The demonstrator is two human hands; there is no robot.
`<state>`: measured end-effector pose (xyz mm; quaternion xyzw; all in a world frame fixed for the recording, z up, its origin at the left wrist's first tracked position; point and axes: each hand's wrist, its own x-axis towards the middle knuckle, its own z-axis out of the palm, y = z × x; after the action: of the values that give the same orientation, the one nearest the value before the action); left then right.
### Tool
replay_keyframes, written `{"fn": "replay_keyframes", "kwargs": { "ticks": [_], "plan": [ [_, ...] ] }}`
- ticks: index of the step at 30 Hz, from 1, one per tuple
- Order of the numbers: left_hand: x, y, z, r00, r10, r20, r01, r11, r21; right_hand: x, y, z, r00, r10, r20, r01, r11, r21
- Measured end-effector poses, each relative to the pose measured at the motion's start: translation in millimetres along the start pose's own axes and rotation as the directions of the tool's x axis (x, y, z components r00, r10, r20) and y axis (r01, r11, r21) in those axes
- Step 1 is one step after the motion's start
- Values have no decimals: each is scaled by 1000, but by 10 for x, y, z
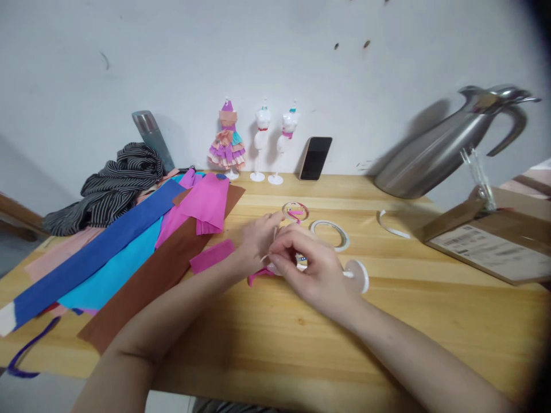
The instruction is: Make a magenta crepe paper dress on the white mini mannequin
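Observation:
My right hand is closed, thumb and forefinger pinched on a thin pale strip. Right beside it, my left hand has its fingers bent in; their tips are partly hidden behind the right hand, and what they hold does not show. Under the hands a small white doll mannequin lies on its side, mostly covered, with its round base sticking out at the right. A crumpled magenta piece lies by its other end. Just left of my left hand is a flat magenta crepe paper piece.
Coloured crepe sheets cover the left side. A tape roll and a smaller ring lie beyond my hands. A dressed mannequin, two bare ones and a phone stand at the wall. A steel jug and carton stand right.

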<state>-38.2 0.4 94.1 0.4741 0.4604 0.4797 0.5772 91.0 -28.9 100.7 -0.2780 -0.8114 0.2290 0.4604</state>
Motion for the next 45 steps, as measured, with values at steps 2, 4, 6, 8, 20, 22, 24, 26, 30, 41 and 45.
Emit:
{"fn": "replay_keyframes", "kwargs": {
  "ticks": [2, 4, 6, 8, 20, 22, 24, 26, 30, 41, 45],
  "plan": [
    [45, -48, 16, 989, 142, -37, -118, 923, 366, -31, -4, 50, 996, -89, 26, 90, 995, -48],
    [99, -100, 31, 973, 231, -9, -183, 795, 578, -58, 24, 90, 988, -147, 46, 151, 985, -87],
    [135, -144, 37, 962, 273, -4, -210, 749, 629, -72, 64, 111, 985, -152, 80, 162, 976, -144],
    [147, -184, 35, 949, 316, 21, -251, 711, 657, -74, 96, 113, 985, -119, 125, 143, 968, -206],
    [178, -517, 52, 881, 457, 122, -406, 598, 691, -68, 105, 69, 981, 38, 190, 22, 952, -305],
    [154, -542, 81, 844, 519, 132, -451, 555, 699, -39, 101, 35, 970, 141, 197, -81, 955, -285],
    [132, -547, 112, 816, 554, 165, -480, 490, 727, -14, 82, -6, 951, 224, 211, -155, 942, -299],
    [112, -523, 139, 810, 542, 223, -474, 384, 792, -1, 48, -46, 942, 260, 213, -182, 927, -327],
    [73, -398, 167, 852, 367, 374, -360, -108, 927, -21, -27, -74, 949, 237, 208, -147, 916, -374],
    [139, -272, 111, 925, 120, 360, -262, -484, 835, -59, 47, 30, 980, 91, 176, -38, 958, -285],
    [140, -330, 121, 892, 168, 420, -288, -504, 814, 3, 69, -32, 945, 221, 240, -188, 970, -154]
  ]
}}
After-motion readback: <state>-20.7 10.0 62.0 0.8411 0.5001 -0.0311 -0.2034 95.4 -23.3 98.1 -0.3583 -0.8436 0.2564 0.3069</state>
